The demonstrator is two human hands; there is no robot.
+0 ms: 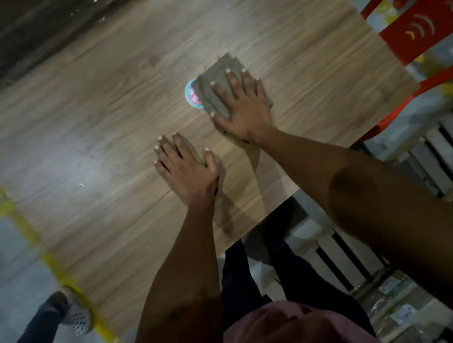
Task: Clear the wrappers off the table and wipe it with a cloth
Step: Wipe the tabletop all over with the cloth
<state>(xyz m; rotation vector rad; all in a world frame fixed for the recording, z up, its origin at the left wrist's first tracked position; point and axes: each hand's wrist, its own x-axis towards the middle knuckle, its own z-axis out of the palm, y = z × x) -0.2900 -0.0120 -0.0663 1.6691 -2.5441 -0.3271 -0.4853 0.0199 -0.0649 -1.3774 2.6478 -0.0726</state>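
Fingers of right hand press cloth flat.

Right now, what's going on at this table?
A person is wiping the wooden table with a grey cloth. The right hand presses flat on the cloth, fingers spread. A round turquoise-and-pink wrapper lies against the cloth's left edge, partly under it, not yet cleared. The left hand rests flat on the bare tabletop nearer the person, holding nothing.

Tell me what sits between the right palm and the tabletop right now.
In the head view, a grey cloth lies flat under the right hand, pressed onto the wooden table. A round blue and pink wrapper peeks from the cloth's left edge.
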